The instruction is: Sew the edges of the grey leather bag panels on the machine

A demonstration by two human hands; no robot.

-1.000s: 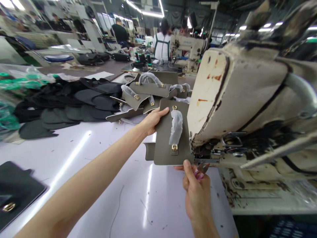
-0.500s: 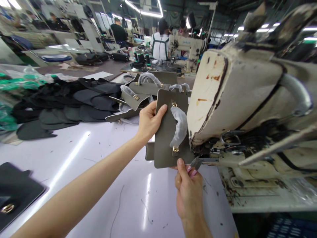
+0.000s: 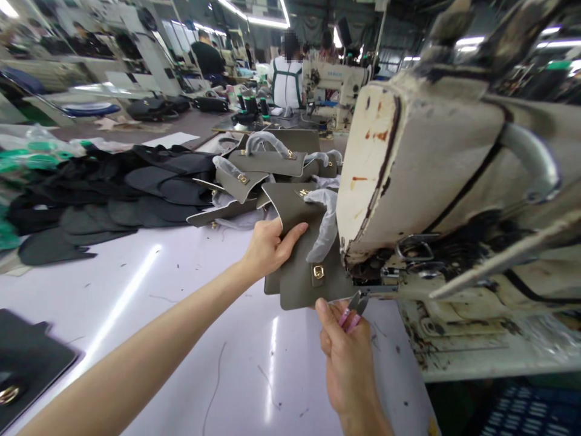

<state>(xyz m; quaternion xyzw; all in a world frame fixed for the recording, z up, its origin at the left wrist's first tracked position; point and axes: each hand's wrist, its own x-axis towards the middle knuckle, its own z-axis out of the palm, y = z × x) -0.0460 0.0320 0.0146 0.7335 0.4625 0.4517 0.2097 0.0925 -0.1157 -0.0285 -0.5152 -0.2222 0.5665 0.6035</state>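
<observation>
An olive-grey bag panel (image 3: 297, 275) with a plastic-wrapped handle (image 3: 324, 224) and gold buckles lies at the sewing machine (image 3: 381, 181). My left hand (image 3: 270, 245) grips its left edge, thumb on top and fingers hidden underneath. At the lower right corner, my right hand (image 3: 345, 345) is closed around pink-handled thread snips (image 3: 354, 312), blades pointing up near the needle area. The right thumb and fingers also touch the panel's bottom edge. The panel's right side goes in under the machine head, where the needle is hidden.
Behind the panel lie more olive-grey bag panels (image 3: 272, 162) with wrapped handles. Stacked black pieces (image 3: 149, 181) spread to the left. A black piece with a gold ring (image 3: 27, 357) sits at the near left of the white table (image 3: 181, 363). A person (image 3: 287, 82) sits farther back.
The panel's far end has bent and dropped, tilting its handle toward the machine. My left hand has moved slightly down and left with it. The snips show more clearly in my right hand.
</observation>
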